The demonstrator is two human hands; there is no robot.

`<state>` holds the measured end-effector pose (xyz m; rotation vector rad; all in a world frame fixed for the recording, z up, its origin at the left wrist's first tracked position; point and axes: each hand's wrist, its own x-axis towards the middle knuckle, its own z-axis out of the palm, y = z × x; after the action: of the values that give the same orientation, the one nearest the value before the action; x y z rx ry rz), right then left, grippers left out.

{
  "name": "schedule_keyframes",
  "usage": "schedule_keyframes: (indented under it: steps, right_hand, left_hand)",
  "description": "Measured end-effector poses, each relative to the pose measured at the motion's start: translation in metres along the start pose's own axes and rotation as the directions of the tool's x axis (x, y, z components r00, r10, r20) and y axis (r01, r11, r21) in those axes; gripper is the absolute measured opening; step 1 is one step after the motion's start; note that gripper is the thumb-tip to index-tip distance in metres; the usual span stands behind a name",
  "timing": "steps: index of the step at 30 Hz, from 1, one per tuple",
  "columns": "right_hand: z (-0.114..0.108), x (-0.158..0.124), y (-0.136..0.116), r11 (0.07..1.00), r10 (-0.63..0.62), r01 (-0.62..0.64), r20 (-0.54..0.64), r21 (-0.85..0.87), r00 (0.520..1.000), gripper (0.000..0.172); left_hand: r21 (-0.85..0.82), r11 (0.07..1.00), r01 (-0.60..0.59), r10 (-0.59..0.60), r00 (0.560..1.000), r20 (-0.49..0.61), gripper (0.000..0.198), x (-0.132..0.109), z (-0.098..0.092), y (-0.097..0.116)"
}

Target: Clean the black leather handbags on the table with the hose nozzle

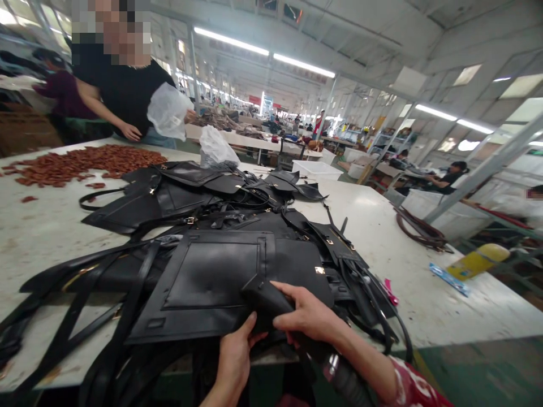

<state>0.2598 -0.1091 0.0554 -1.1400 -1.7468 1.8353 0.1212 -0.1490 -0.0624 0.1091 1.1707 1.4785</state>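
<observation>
A flat black leather bag panel lies on top of a heap of black bag parts and straps at the near edge of the white table. My left hand pinches the folded lower corner of this panel from below, thumb pointing up. My right hand grips the same folded corner from the right, fingers curled over the leather. A dark tool handle with a metal ring sits under my right wrist.
More black bag pieces are piled further back. Reddish-brown leather bits cover the table's far left. A person in black holds a plastic bag across the table. Brown straps, a pink clip and a blue strip lie at right.
</observation>
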Motion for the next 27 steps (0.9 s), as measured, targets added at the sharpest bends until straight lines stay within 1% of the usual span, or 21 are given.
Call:
schedule_keyframes:
  steps: [2,4,5,9,11,13,14,15,16,17,18,19,20,21,22,23,24,25,26,27]
  right_hand:
    - [-0.005,0.016,-0.003,1.0,-0.026,0.025,-0.092,-0.004,0.995,0.053]
    - [-0.018,0.031,-0.006,1.0,-0.02,0.017,-0.174,-0.019,0.984,0.046]
    - [-0.026,0.038,-0.009,1.0,-0.008,0.003,-0.198,-0.027,0.98,0.042]
    - [-0.063,0.069,-0.018,0.997,0.06,-0.067,-0.202,-0.027,0.977,0.026]
    - [-0.077,0.087,-0.023,0.995,0.094,-0.101,-0.206,-0.023,0.974,0.02]
    - [-0.087,0.105,-0.029,0.993,0.106,-0.114,-0.212,-0.024,0.971,0.017]
    - [-0.092,0.112,-0.031,0.994,0.098,-0.106,-0.222,-0.025,0.97,0.017]
    - [-0.096,0.118,-0.034,0.996,0.08,-0.089,-0.238,-0.027,0.968,0.018]
    - [-0.1,0.122,-0.036,0.998,0.056,-0.065,-0.26,-0.027,0.964,0.02]
    - [-0.105,0.122,-0.038,0.999,0.029,-0.038,-0.283,-0.027,0.959,0.021]
    - [-0.109,0.12,-0.039,1.0,0.006,-0.015,-0.301,-0.026,0.954,0.023]
    - [-0.115,0.116,-0.04,1.0,-0.011,0.004,-0.311,-0.025,0.95,0.024]
    - [-0.12,0.109,-0.041,1.0,-0.022,0.015,-0.309,-0.025,0.951,0.026]
    - [-0.125,0.1,-0.042,0.999,-0.027,0.02,-0.295,-0.026,0.955,0.027]
    - [-0.13,0.092,-0.043,0.999,-0.026,0.019,-0.273,-0.029,0.962,0.029]
    - [-0.134,0.083,-0.044,0.999,-0.021,0.013,-0.243,-0.032,0.97,0.03]
    - [-0.138,0.076,-0.044,0.999,-0.011,0.003,-0.209,-0.036,0.978,0.031]
    - [-0.14,0.07,-0.044,0.999,0.004,-0.011,-0.173,-0.041,0.985,0.032]
    - [-0.141,0.067,-0.044,0.999,0.023,-0.03,-0.135,-0.046,0.991,0.033]
    - [-0.142,0.067,-0.044,0.997,0.047,-0.053,-0.097,-0.052,0.994,0.034]
  left_hand:
    - [0.007,1.0,-0.007,0.007,1.0,0.014,0.035,-0.001,-0.002,0.0]
    - [0.015,1.0,0.018,-0.018,1.0,0.022,0.036,-0.003,-0.003,0.001]
    - [0.018,0.999,0.034,-0.034,0.999,0.023,0.035,-0.003,-0.003,0.001]
    - [0.027,0.998,0.049,-0.049,0.999,0.013,0.033,-0.003,-0.002,0.001]
    - [0.035,0.999,0.032,-0.033,0.999,0.02,0.036,-0.002,-0.003,-0.001]
    - [0.074,0.997,0.028,-0.031,0.998,0.047,0.034,-0.003,-0.008,-0.004]
    - [0.13,0.99,0.063,-0.074,0.994,0.085,0.03,-0.005,-0.011,-0.004]
    - [0.215,0.97,0.115,-0.149,0.977,0.149,0.029,-0.008,-0.015,-0.003]
    - [0.324,0.933,0.157,-0.24,0.942,0.235,0.031,-0.012,-0.017,0.0]
    - [0.445,0.882,0.159,-0.326,0.885,0.331,0.035,-0.016,-0.019,0.007]
    - [0.552,0.827,0.11,-0.393,0.816,0.425,0.037,-0.02,-0.017,0.017]
    - [0.627,0.779,0.011,-0.42,0.752,0.508,0.037,-0.023,-0.013,0.03]
    - [0.658,0.739,-0.143,-0.384,0.713,0.586,0.033,-0.023,-0.005,0.045]
    - [0.66,0.686,-0.306,-0.308,0.7,0.644,0.03,-0.021,0.005,0.061]
    - [0.639,0.597,-0.486,-0.186,0.69,0.699,0.028,-0.016,0.018,0.077]
    - [0.587,0.437,-0.681,-0.001,0.652,0.758,0.026,-0.008,0.031,0.09]
    - [0.539,0.237,-0.809,0.148,0.578,0.803,0.026,0.002,0.044,0.1]
    - [0.501,0.041,-0.864,0.216,0.497,0.84,0.029,0.015,0.055,0.105]
    - [0.473,-0.13,-0.871,0.241,0.435,0.867,0.032,0.028,0.063,0.106]
    - [0.447,-0.265,-0.854,0.239,0.391,0.889,0.035,0.041,0.068,0.103]
